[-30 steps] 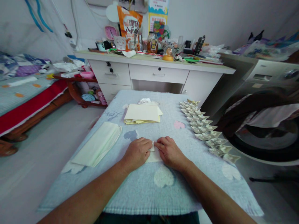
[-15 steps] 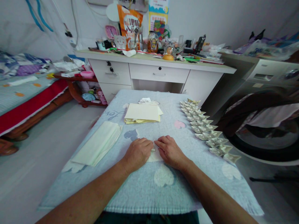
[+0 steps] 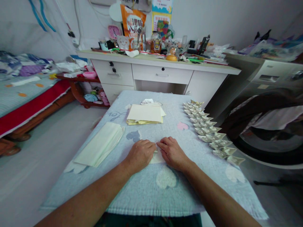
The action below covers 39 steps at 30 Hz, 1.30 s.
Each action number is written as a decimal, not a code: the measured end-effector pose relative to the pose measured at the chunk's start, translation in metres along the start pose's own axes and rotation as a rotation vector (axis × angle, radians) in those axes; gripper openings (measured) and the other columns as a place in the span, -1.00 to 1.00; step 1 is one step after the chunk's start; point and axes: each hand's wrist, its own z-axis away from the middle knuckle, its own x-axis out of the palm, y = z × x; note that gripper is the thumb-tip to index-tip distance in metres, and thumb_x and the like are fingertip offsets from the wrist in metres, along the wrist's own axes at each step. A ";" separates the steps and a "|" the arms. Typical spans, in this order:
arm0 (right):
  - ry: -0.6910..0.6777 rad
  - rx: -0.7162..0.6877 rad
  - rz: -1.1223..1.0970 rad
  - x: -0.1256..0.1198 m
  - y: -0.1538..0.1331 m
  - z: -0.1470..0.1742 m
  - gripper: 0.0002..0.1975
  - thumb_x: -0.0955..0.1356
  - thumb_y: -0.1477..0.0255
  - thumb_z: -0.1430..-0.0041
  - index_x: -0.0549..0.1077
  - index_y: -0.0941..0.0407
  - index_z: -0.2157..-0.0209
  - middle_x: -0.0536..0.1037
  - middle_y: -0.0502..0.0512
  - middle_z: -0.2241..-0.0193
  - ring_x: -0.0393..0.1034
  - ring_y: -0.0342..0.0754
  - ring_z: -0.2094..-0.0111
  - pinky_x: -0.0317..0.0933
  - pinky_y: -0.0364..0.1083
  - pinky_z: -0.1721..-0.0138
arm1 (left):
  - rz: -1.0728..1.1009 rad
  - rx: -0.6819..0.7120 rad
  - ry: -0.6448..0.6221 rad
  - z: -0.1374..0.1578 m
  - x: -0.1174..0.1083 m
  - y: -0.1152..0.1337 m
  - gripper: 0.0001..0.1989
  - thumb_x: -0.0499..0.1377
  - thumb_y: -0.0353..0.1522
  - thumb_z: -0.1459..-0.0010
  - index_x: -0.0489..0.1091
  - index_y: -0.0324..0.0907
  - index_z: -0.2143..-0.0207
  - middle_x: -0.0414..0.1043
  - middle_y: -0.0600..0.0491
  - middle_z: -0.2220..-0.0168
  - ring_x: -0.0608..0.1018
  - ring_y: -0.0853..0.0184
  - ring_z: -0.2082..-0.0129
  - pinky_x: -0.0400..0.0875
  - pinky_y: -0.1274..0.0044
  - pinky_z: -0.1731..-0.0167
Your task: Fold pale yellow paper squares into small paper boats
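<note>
Between my hands a small sheet of paper (image 3: 157,158) lies on the cloth-covered table, with a fold or flap showing near its upper part. My left hand (image 3: 142,154) presses on its left side, fingers curled and pinched at the paper. From the right, my right hand (image 3: 172,153) does the same, its fingertips nearly meeting the left ones. Both hands cover most of the paper. To the right runs a row of folded paper boats (image 3: 205,127), nested into one another. A stack of cream paper sheets (image 3: 145,113) lies beyond my hands.
A thicker pile of pale folded paper (image 3: 100,145) lies at the table's left. A patterned blue cloth (image 3: 134,195) covers the table. Behind it stands a white desk (image 3: 163,74) crowded with jars and packets. A washing machine (image 3: 270,75) is at the right, a bed (image 3: 30,104) at the left.
The view has shifted very slightly. Both hands stay at the same place on the paper, with hardly any visible movement of the fingers.
</note>
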 end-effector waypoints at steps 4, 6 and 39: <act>-0.004 0.007 0.016 -0.001 -0.002 -0.001 -0.71 0.27 0.55 -0.21 0.41 0.11 0.03 0.40 0.13 0.18 0.17 -0.02 0.16 0.05 -0.05 0.10 | -0.019 0.011 0.004 0.000 -0.001 0.000 -0.90 0.10 -0.46 -0.16 0.41 -0.23 0.29 0.48 -0.02 0.33 0.49 0.23 0.25 0.38 0.38 0.24; -0.008 0.010 0.031 0.000 -0.003 -0.002 -0.71 0.27 0.54 -0.21 0.40 0.11 0.03 0.40 0.13 0.19 0.17 -0.01 0.16 0.04 -0.05 0.11 | -0.030 0.018 0.006 -0.001 -0.001 0.001 -0.92 0.10 -0.45 -0.16 0.40 -0.22 0.32 0.47 0.00 0.34 0.49 0.23 0.27 0.37 0.39 0.26; -0.039 0.010 0.077 -0.001 -0.007 0.000 -0.65 0.27 0.49 -0.21 0.34 0.07 -0.04 0.35 0.15 0.15 0.14 0.03 0.13 0.02 -0.02 0.09 | -0.068 0.007 0.014 0.000 0.000 0.006 -0.94 0.10 -0.46 -0.17 0.36 -0.21 0.34 0.44 0.01 0.38 0.46 0.24 0.31 0.35 0.41 0.31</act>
